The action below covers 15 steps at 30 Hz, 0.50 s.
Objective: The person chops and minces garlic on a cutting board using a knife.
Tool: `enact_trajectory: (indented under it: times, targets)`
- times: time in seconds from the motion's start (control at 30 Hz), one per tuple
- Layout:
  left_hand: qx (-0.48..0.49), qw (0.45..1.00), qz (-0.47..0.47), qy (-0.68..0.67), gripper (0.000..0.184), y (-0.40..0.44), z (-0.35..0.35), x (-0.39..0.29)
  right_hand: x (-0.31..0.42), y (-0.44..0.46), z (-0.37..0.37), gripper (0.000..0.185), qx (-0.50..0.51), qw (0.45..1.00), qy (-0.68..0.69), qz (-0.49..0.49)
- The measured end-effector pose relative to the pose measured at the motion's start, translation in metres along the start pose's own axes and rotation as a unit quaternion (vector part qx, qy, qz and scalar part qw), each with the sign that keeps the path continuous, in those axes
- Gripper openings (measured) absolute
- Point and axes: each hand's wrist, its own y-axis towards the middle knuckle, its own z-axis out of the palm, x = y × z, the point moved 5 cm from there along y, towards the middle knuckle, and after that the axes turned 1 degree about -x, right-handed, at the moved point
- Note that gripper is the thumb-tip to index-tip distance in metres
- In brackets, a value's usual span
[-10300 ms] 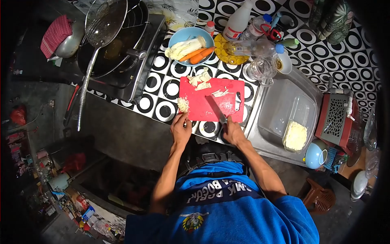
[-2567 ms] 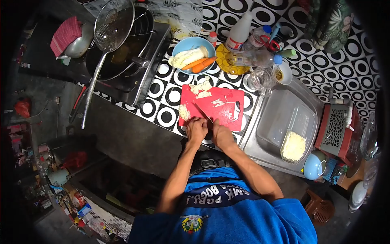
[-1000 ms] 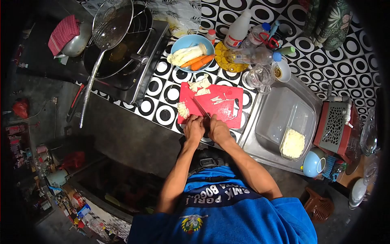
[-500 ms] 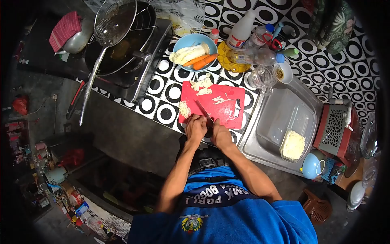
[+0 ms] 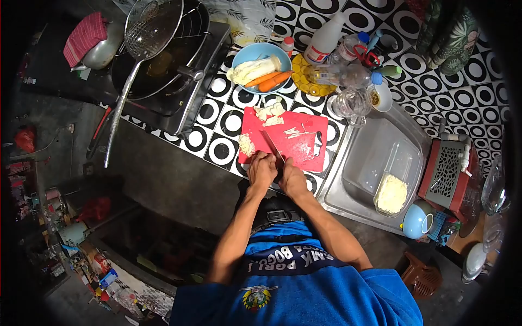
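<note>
A red cutting board (image 5: 299, 146) lies on the patterned counter. My right hand (image 5: 292, 176) is closed round the handle of a knife (image 5: 272, 144), whose blade points up and left over the board. Just left of it, my left hand (image 5: 262, 169) rests at the board's front edge with its fingers curled together beside the blade; whatever is under them is hidden. Finely chopped white pieces (image 5: 246, 145) form a small pile at the board's left edge. Larger pale pieces (image 5: 270, 112) lie at its top, and thin white strips (image 5: 293, 132) near the middle.
Behind the board stands a blue bowl (image 5: 258, 54) with carrots (image 5: 274, 81) and cabbage. On the left is a stove with a pan and a long-handled strainer (image 5: 130, 81). A sink (image 5: 353, 185) with a tray of shredded white food (image 5: 391, 194) is at the right; bottles (image 5: 324, 41) stand behind.
Since the earliest frame, my left hand has moved right from the chopped pile, and the knife and my right hand have shifted left beside it. Over the last second, both hands hardly move.
</note>
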Motion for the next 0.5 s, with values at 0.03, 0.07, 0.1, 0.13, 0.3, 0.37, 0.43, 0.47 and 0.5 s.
enact_trajectory:
  times: [0.03,0.07,0.1,0.13,0.3,0.37,0.43,0.47,0.5]
  targets:
    - [-0.021,1.000,0.011,-0.005,0.016,-0.001,0.000,0.001,0.003,0.003,-0.001,0.046,-0.004,1.000,0.013,-0.004]
    - [-0.042,0.999,0.023,-0.009,0.015,-0.002,0.001,0.002,0.006,0.008,-0.002,0.045,-0.007,1.000,0.017,0.005]
    - [-0.064,0.997,0.037,-0.014,0.014,-0.002,0.000,0.002,0.012,0.013,-0.007,0.045,-0.011,1.000,0.021,0.013]
    - [-0.069,0.997,0.044,-0.008,0.014,-0.002,0.001,0.002,0.015,0.016,-0.012,0.044,-0.016,0.999,0.024,0.021]
    - [-0.037,0.999,0.024,0.004,0.014,0.000,0.002,0.002,0.005,-0.005,-0.006,0.045,0.018,0.999,0.003,0.027]
    - [-0.031,0.999,0.024,0.013,0.013,0.001,0.002,0.003,-0.003,-0.010,0.002,0.046,0.011,0.999,-0.009,0.043]
    - [-0.031,0.999,0.027,0.005,0.012,0.001,0.000,0.000,0.000,0.001,0.001,0.046,-0.001,1.000,0.009,0.028]
    - [-0.046,0.998,0.037,0.002,0.012,0.000,0.001,0.001,0.003,0.007,-0.001,0.047,-0.009,1.000,0.020,0.021]
    - [-0.061,0.997,0.048,-0.001,0.012,-0.001,0.002,0.004,0.008,0.010,-0.004,0.047,-0.013,0.999,0.022,0.022]
